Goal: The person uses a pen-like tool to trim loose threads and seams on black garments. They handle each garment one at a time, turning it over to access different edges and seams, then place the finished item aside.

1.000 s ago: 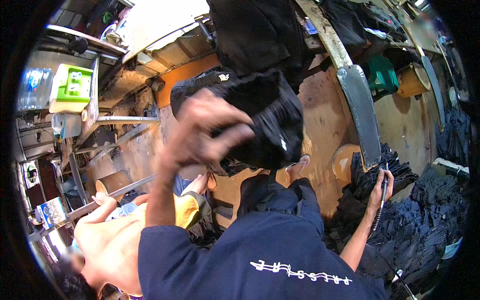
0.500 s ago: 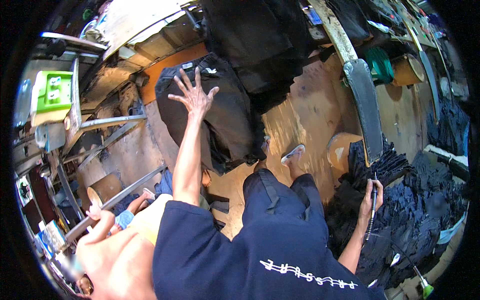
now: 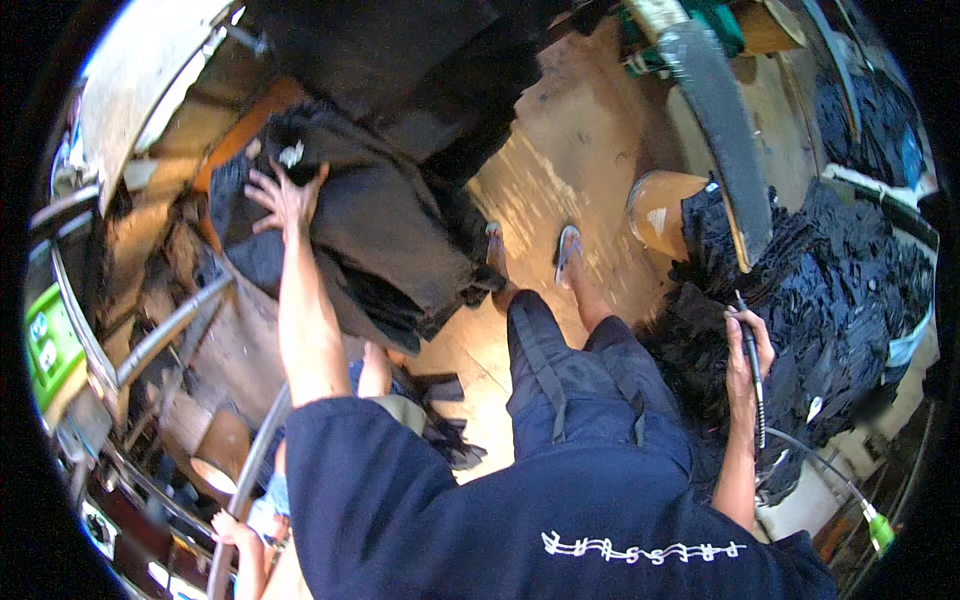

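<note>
Dark trousers [image 3: 375, 225] lie spread in front of me to the left, with a small white label [image 3: 291, 154] near their waistband. My left hand [image 3: 288, 203] rests on them beside the label, fingers spread and holding nothing. Over on the right, my right hand [image 3: 750, 362] is closed around a slim pen-shaped tool [image 3: 759, 400], its thin tip pointing away from me. From the tool's lower end a coiled sleeve and cord run down toward a green-ended piece [image 3: 880, 532]. A heap of black cloth scraps [image 3: 830, 310] lies right beside that hand.
More black cloth [image 3: 400, 70] hangs at the far side. A padded dark arm [image 3: 725, 130] juts in above the scraps, near a round tan container [image 3: 655, 215]. At lower left, another person's hand [image 3: 235, 528] grips a metal bar [image 3: 245, 485]. A green tray [image 3: 52, 345] stands far left.
The view has shifted to the right. My left hand, still spread, now lies closer to the label on the trousers. My right hand keeps hold of the pen-shaped tool.
</note>
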{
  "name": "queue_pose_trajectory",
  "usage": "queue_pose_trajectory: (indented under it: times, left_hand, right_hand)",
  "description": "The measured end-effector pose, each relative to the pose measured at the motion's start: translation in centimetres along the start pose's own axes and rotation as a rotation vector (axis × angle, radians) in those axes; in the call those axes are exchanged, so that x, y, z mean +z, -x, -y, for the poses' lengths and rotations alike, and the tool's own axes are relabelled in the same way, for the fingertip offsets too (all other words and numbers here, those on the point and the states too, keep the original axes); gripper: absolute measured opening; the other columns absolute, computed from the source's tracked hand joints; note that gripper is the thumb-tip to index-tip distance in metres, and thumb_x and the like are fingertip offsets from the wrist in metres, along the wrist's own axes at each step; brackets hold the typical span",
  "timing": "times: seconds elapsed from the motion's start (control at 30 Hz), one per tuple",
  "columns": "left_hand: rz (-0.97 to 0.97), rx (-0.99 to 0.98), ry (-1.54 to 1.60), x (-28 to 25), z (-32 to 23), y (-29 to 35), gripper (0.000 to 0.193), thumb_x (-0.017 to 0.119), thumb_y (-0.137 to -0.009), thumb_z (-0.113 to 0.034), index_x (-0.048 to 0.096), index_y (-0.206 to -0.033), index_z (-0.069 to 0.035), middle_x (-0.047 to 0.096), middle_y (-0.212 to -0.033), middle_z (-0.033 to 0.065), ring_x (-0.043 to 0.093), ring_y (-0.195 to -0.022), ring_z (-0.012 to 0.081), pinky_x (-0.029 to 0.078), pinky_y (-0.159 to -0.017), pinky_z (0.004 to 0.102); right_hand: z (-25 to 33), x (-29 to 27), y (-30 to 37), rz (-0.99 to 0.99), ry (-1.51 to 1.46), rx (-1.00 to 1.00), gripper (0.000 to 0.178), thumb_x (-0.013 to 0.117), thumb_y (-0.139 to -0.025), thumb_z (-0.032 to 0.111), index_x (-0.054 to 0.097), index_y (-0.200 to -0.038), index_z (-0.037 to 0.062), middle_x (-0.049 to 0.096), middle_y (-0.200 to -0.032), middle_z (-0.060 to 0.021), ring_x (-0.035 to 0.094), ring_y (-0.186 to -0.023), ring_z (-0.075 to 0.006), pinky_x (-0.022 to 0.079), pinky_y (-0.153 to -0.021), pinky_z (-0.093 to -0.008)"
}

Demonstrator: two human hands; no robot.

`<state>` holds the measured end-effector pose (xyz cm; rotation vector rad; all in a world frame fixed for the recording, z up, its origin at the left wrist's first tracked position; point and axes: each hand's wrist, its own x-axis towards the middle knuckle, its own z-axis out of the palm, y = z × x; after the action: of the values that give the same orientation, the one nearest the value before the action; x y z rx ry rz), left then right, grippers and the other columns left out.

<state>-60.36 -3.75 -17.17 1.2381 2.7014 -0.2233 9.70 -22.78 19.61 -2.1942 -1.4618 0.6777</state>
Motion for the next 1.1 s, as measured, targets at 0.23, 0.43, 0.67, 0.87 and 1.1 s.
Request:
queue_pose_trajectory:
  times: [0.23, 0.43, 0.67, 0.87, 1.1]
  left_hand:
    - [-0.556, 0.309, 0.097, -7.3, -4.6, 15.9, 0.099, 0.062, -0.096, -0.077, 0.039, -0.167, -0.013, 0.039, -0.169, 0.0254, 0.04, -0.153, 0.0479, 0.041, -0.12, 0.0658]
    - [0.674, 0.806, 0.593, -6.8, -14.4, 35.5, 0.072, 0.086, -0.092, -0.021, 0.055, -0.152, 0.003, 0.05, -0.162, 0.0259, 0.046, -0.151, 0.0403, 0.032, -0.129, 0.0502]
    - [0.946, 1.017, 0.457, -15.2, -31.6, 39.8, 0.052, 0.08, -0.098, -0.014, 0.064, -0.146, -0.003, 0.074, -0.136, 0.0201, 0.073, -0.122, 0.0303, 0.057, -0.105, 0.0412]
    - [0.619, 1.196, 0.386, -26.6, -44.4, 43.1, 0.042, 0.076, -0.098, -0.007, 0.068, -0.139, -0.002, 0.077, -0.124, 0.0202, 0.074, -0.115, 0.0301, 0.057, -0.103, 0.042]
    - [0.637, 1.48, 0.427, -31.5, -58.0, 49.5, 0.039, 0.077, -0.097, -0.009, 0.07, -0.134, -0.001, 0.077, -0.124, 0.0192, 0.074, -0.116, 0.0313, 0.055, -0.103, 0.0427]
  right_hand:
    - [-4.1, -5.7, 0.4, -0.351, -0.214, 0.069, 0.032, 0.068, -0.11, 0.033, 0.074, -0.117, 0.0029, 0.079, -0.111, -0.0063, 0.072, -0.106, -0.0158, 0.053, -0.099, -0.0312]
    - [-16.8, -7.1, 0.7, -0.653, -0.294, 0.532, 0.021, 0.067, -0.11, 0.026, 0.072, -0.113, 0.0061, 0.074, -0.099, -0.0015, 0.067, -0.094, -0.0124, 0.053, -0.089, -0.0298]
    - [-33.2, -11.9, -12.3, -1.232, -0.287, 0.349, 0.052, 0.099, -0.081, 0.028, 0.067, -0.116, 0.0083, 0.073, -0.102, -0.0044, 0.068, -0.092, -0.0151, 0.055, -0.083, -0.0319]
    - [-41.3, -12.0, -27.4, -1.277, -0.388, 0.385, 0.057, 0.102, -0.069, 0.019, 0.066, -0.111, 0.0102, 0.071, -0.098, -0.0056, 0.066, -0.087, -0.0145, 0.056, -0.079, -0.0349]
    - [-38.3, -16.6, -21.8, -1.26, -0.436, 0.382, 0.034, 0.076, -0.076, -0.004, 0.067, -0.105, 0.0095, 0.069, -0.085, -0.012, 0.067, -0.071, -0.0249, 0.055, -0.067, -0.0347]
